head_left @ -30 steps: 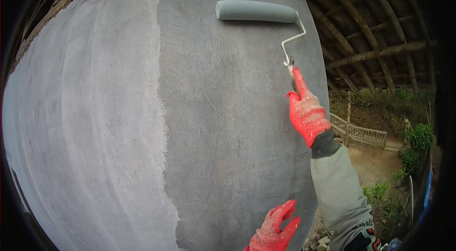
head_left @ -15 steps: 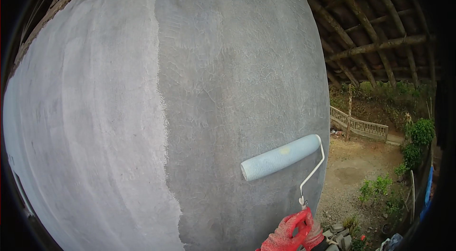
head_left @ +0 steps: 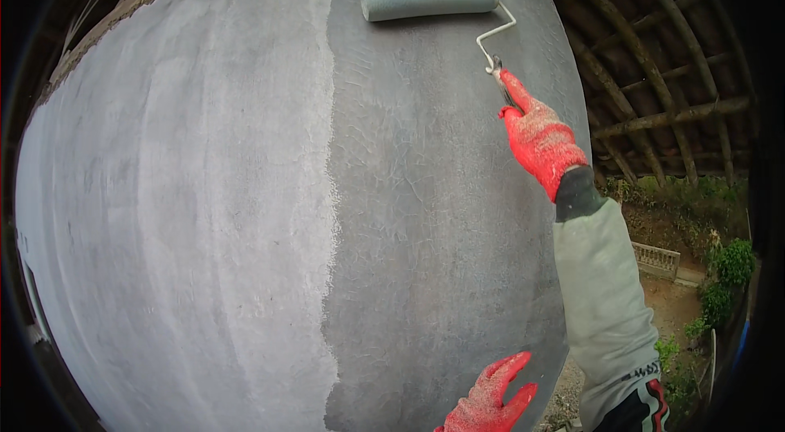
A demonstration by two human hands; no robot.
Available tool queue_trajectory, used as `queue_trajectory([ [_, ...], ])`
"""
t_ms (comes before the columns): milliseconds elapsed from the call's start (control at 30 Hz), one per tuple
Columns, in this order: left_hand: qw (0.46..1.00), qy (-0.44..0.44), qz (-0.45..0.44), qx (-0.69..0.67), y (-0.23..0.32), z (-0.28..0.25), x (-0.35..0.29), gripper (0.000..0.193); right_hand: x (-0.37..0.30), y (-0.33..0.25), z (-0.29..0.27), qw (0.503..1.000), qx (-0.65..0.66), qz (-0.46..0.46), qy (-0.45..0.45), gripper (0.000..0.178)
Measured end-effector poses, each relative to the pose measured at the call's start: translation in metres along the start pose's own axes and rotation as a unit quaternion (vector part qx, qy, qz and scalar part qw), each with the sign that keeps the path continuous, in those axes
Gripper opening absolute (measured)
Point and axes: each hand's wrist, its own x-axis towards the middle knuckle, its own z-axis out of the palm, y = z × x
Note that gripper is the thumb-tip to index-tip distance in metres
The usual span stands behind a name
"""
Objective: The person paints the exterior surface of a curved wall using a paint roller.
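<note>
At the lower edge, the left hand (head_left: 488, 399), in a dusty red glove, is released, its fingers parted and slightly curved in front of the wall; to its right, a pale grey-green sleeve (head_left: 601, 285) with a dark cuff (head_left: 579, 193) covers the raised right forearm; the right hand (head_left: 544, 138), gloved in the same dusty red, grasps the handle of a paint roller (head_left: 429, 3), one finger laid along it; the roller is near the top of the wall, its long blue-grey cover close to level and its white wire frame (head_left: 511, 17) bending from the cover's right end down to the handle; whether the cover presses on the surface is hard to tell; behind stands the wall (head_left: 433, 228), darker grey and wrinkled on the right, paler on the left, with a ragged upright border between; beyond its right edge are a leafy shrub (head_left: 732, 264), a balustrade (head_left: 656, 259) and overhead, roof poles (head_left: 666, 117).
</note>
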Motion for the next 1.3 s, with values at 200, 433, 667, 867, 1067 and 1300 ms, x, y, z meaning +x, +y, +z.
queue_trajectory([
  [200,0.999,0.027,-0.027,0.021,0.008,-0.030,0.014,0.051,0.149,-0.073,-0.007,0.999,0.025,-0.015,0.024,0.049],
  [433,0.975,-0.006,-0.221,0.037,0.017,-0.061,0.024,0.054,0.186,-0.113,-0.013,0.998,0.058,-0.017,-0.001,0.050],
  [667,0.988,0.112,-0.098,-0.043,0.003,-0.041,-0.033,0.047,0.048,-0.095,0.013,0.994,0.092,0.030,-0.042,0.051],
  [867,0.953,0.161,-0.206,-0.154,-0.017,-0.018,-0.080,0.046,-0.215,-0.035,0.052,0.990,0.085,0.038,-0.102,0.068],
  [1067,0.932,0.139,-0.303,-0.141,-0.031,0.000,-0.118,0.048,-0.436,-0.011,0.022,0.926,0.187,0.179,-0.273,0.071],
  [1300,0.874,0.196,-0.365,-0.253,-0.017,-0.005,-0.127,0.052,-0.390,-0.023,0.030,0.625,0.570,0.476,-0.240,0.044],
])
